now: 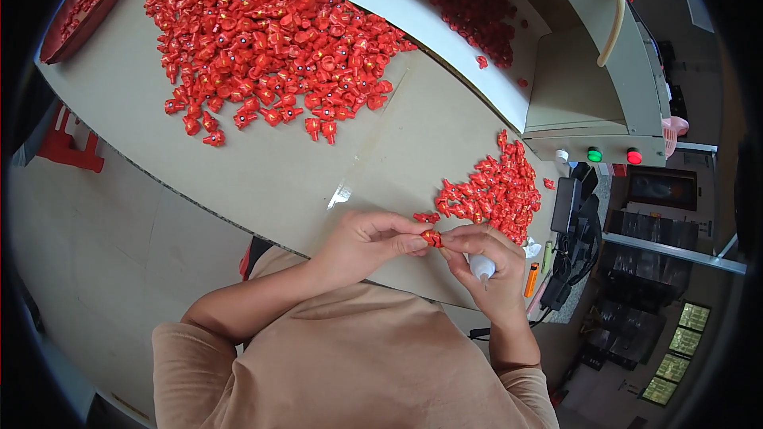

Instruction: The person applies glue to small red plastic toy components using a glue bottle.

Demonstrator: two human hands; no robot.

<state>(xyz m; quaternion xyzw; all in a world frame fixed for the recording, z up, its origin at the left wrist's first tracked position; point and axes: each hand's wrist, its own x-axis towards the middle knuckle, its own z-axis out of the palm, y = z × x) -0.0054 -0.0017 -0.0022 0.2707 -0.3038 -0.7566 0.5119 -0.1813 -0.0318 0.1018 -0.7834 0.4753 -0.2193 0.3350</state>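
Near the table's front edge, my left hand (369,240) pinches a small red plastic figure piece (431,238) with dark and yellow marks between thumb and fingers. The fingertips of my right hand (491,264) meet the same piece from the other side. Also in my right hand is a small white squeeze bottle (482,264), its thin nozzle toward my body. Another red piece (426,218) lies just beyond my fingertips. A small heap of red pieces (501,191) sits right beyond my right hand.
A large heap of red pieces (270,40) covers the far left, near a red tray (86,4). At right are an orange tube-shaped item (532,279), a green pen-like item (548,256), black cables (576,254) and a cabinet with buttons (594,154). A red stool (71,143) stands left.
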